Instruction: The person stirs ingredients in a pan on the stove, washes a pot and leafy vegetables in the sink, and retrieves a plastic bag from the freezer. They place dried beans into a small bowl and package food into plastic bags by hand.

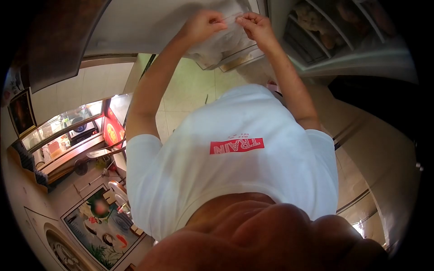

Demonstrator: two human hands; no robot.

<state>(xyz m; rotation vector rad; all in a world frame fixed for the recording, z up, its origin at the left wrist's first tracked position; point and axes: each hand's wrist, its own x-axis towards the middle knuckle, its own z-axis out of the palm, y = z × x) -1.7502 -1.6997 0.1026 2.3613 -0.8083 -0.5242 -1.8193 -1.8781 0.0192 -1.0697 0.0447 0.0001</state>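
Near the top of the head view, a thin, see-through plastic bag (216, 47) hangs between my hands. My left hand (205, 26) is closed, with thumb and fingers pinching the bag's upper edge. A short distance to its right, my right hand (257, 26) also pinches the edge, fingertips pressed together. A narrow stretch of plastic runs between the two pinches. Below them the bag looks crumpled, and its contents cannot be made out.
An open refrigerator compartment (316, 34) with pale, lumpy food behind barred shelves stands at the upper right. A large pale panel (135, 34), perhaps a door, is at upper left. Tiled floor (187, 83) lies below. A lit counter (74, 135) and a framed picture (101, 226) are farther left.
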